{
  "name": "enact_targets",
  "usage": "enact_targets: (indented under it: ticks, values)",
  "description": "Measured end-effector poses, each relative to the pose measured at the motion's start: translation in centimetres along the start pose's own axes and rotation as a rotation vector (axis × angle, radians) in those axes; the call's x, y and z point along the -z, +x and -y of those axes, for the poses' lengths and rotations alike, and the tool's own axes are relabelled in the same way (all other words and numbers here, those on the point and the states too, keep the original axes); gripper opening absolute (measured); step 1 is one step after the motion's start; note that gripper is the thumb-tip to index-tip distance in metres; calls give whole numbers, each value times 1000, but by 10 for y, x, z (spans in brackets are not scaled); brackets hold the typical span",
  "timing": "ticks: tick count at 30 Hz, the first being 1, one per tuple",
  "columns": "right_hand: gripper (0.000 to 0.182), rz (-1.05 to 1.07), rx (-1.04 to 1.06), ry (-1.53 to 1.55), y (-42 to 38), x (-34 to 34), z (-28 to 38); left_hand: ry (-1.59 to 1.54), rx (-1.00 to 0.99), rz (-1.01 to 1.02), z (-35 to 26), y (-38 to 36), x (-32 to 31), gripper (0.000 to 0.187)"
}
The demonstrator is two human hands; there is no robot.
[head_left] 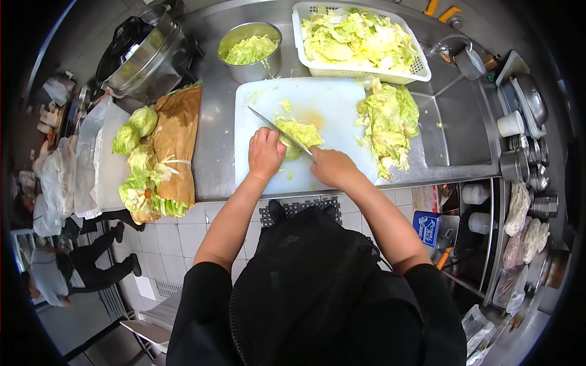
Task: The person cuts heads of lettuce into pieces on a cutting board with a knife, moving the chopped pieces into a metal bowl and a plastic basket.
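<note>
I have the right hand (332, 168) over the near half of the cutting board (342, 110), fingers folded tight round the handle end of a knife (271, 124), with no gap that I can make out. The back of the hand faces up at my camera, and the right forearm (372, 204) slants in across the near edge of the worktop (213, 122). The blade runs from that fist toward the board's far left corner.

The left hand (267, 152) sits toward the board's left edge, knuckles up, fingers bunched and bent against a lettuce piece (292, 151), holding it; I can't see all the fingertips. The left forearm (235, 198) leans in from the near edge, so both arms converge on the piece.

That piece lies in the near half of the board, just left of its middle, between the left hand and the blade. Shredded lettuce (302, 131) is heaped on the blade's far side.

I see a steel pot (271, 66) past the board's far left corner, a white basket (366, 74) by the far right one, and a leaf pile (390, 122) at the right edge.
</note>
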State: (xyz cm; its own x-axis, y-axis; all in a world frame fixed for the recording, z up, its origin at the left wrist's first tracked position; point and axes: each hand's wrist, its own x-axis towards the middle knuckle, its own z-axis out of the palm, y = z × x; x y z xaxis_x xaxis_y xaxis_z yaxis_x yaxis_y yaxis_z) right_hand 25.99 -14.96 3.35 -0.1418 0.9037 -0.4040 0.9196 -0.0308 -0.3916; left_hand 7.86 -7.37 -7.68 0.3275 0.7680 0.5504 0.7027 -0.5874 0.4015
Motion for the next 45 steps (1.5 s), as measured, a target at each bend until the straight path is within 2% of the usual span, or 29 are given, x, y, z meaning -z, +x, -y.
enact_targets:
  ticks: [4, 7, 8, 11, 15, 19, 24, 27, 29, 30, 32, 35, 40, 45]
  values:
    - [32, 67, 25, -36, -17, 38, -3, 35, -5, 23, 0, 1, 2, 16]
    - [32, 9, 33, 24, -31, 31, -4, 54, 23, 0, -3, -1, -2, 15]
    - [30, -25, 19, 31, -16, 6, -7, 49, 29, -10, -4, -1, -3, 15]
    - [29, -22, 44, 33, 6, 0, -12, 45, 5, -12, -4, 1, -1, 14]
    - [28, 70, 27, -5, -36, 48, -2, 65, 18, -38, -5, -2, -6, 14]
    - [28, -31, 4, 36, 3, -10, -5, 66, 26, -36, -7, 0, -7, 13]
    - [29, 79, 4, 14, -32, 47, -4, 77, 27, -45, -8, -2, -7, 13]
    - [30, 15, -30, 74, -17, -2, -4, 45, 58, -51, -8, -3, -7, 12]
    - [31, 38, -70, 91, 1, -15, -4, -146, 152, 48, -1, -2, -4, 13]
    - [31, 14, -54, 97, 4, -17, -6, -141, 151, 45, 3, -2, 4, 13]
    - [31, -16, -50, 111, 5, -18, -9, -394, 91, 114, 11, 1, 19, 16]
    - [31, 13, -58, 112, 6, -12, -11, -375, 5, 214, 23, 1, 22, 19]
    - [31, 41, -24, 14, -23, 46, 3, -287, 24, 220, 19, 3, 12, 19]
    - [31, 11, -32, 20, -7, -1, -5, -232, -38, 191, 18, 2, 7, 19]
